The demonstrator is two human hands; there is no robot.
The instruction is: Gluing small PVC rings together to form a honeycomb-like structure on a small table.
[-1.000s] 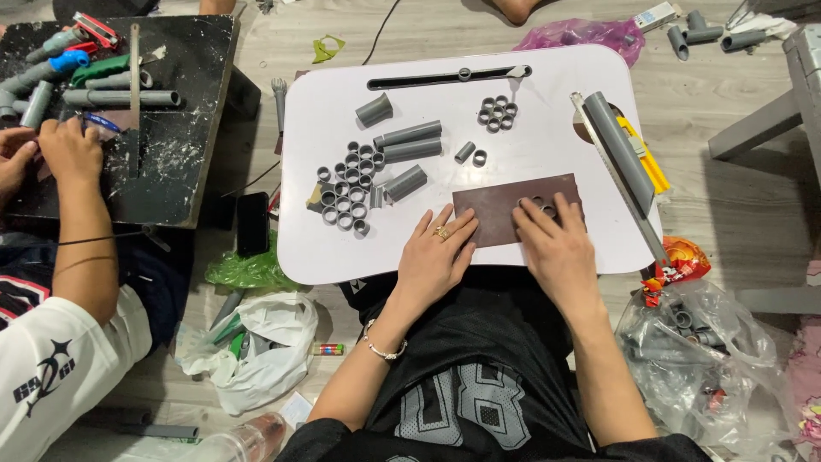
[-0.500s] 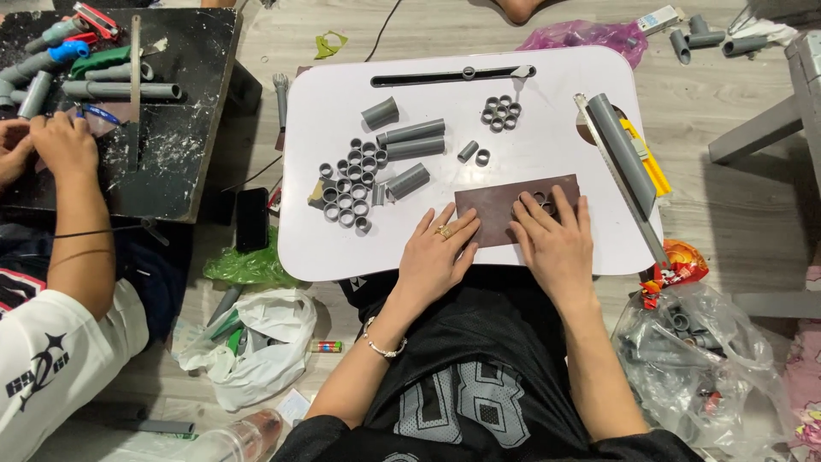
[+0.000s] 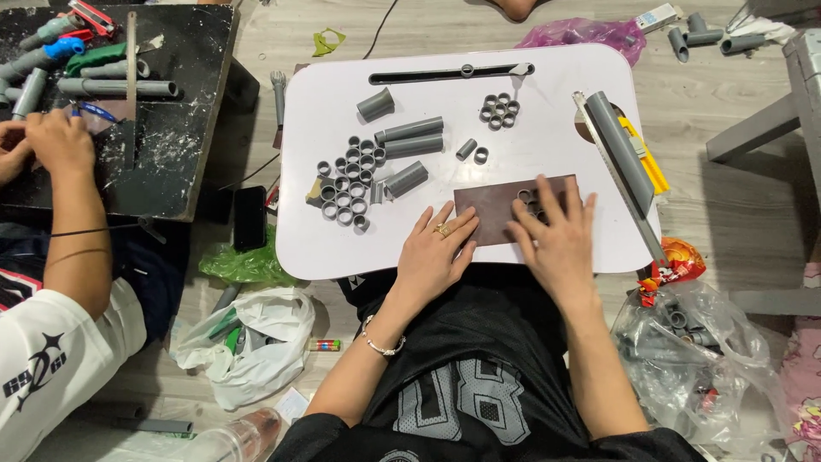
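Place: makeshift home workshop, people seated on the floor
Floor: pale wood-look floor [image 3: 735, 214] strewn with plastic bags and pipe offcuts
Bench: low white lap bench [image 3: 547, 94] bearing cut grey plastic pipe rings [image 3: 346, 184]
Neighbour: paint-spattered black work board [image 3: 184, 103] with pipes and tools

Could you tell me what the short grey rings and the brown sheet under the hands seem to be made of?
Grey rings: probably plastic pipe offcuts, matte, uniform grey with thin walls. Brown sheet: flat, dull and dark, perhaps sandpaper or thin board; the look leaves it open.
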